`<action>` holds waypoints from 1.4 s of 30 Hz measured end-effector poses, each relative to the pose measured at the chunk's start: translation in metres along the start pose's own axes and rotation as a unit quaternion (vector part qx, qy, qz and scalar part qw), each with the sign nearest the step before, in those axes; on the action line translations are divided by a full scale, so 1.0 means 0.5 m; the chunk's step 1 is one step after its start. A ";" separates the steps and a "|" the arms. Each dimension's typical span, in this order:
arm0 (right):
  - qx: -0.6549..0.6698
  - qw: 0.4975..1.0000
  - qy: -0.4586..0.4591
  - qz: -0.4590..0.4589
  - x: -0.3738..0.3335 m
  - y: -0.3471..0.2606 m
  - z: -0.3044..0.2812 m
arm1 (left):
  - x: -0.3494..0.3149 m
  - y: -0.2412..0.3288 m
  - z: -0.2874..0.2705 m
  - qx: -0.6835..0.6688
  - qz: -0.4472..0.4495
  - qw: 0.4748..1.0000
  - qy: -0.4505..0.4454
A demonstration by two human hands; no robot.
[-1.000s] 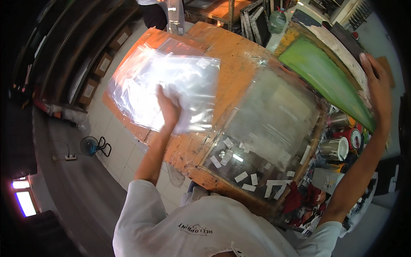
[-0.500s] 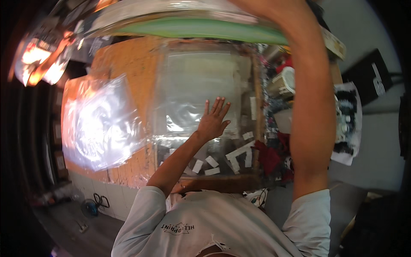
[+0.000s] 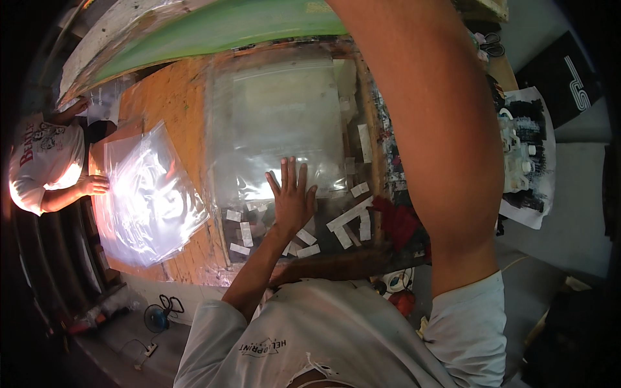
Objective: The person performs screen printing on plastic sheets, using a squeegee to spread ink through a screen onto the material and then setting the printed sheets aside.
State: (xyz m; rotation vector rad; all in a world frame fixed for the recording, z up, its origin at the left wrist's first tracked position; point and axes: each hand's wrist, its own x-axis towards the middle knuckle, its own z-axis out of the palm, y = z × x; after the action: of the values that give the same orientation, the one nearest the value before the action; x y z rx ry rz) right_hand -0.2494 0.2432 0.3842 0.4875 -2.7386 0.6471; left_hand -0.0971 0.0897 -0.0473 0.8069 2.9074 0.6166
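My left hand (image 3: 292, 202) lies flat with its fingers spread over the lower edge of a clear plastic bag (image 3: 284, 129) on the dark work surface. Nothing is held in it. My right forearm (image 3: 446, 123) reaches up past the top edge of the picture, so the right hand is out of sight. At the far side a tilted frame with a green sheet or mesh (image 3: 220, 39) stretches across, near that arm. Small pieces of white tape (image 3: 246, 234) are stuck around the bag's near and right sides.
A shiny pile of clear plastic bags (image 3: 149, 200) lies on the wooden table (image 3: 184, 97) at left, where another person's hand (image 3: 96, 185) touches its edge. A red cloth (image 3: 396, 223) lies at right. White bottles (image 3: 517, 161) and scissors (image 3: 493, 45) are farther right.
My left hand has slid toward me over the bag. The green frame appears lower on its left and tilted. The other person has come to the bag pile. My view has shifted.
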 end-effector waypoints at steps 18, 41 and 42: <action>-0.060 0.997 -0.028 0.035 -0.084 -0.054 0.092 | -0.045 0.031 -0.137 -0.224 0.001 0.969 0.105; -0.206 0.975 0.070 0.037 -0.030 0.408 0.737 | -0.233 0.008 -0.155 -0.780 -0.504 0.353 0.111; -0.200 0.977 0.061 0.041 -0.027 0.395 0.737 | -0.232 0.011 -0.161 -0.782 -0.499 0.357 0.109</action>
State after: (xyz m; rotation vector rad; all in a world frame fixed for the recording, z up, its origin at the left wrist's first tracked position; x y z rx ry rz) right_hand -0.3850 0.2384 -0.0116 0.2312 -2.6820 0.1272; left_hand -0.0077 0.0061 0.0234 -1.1755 0.8723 2.2847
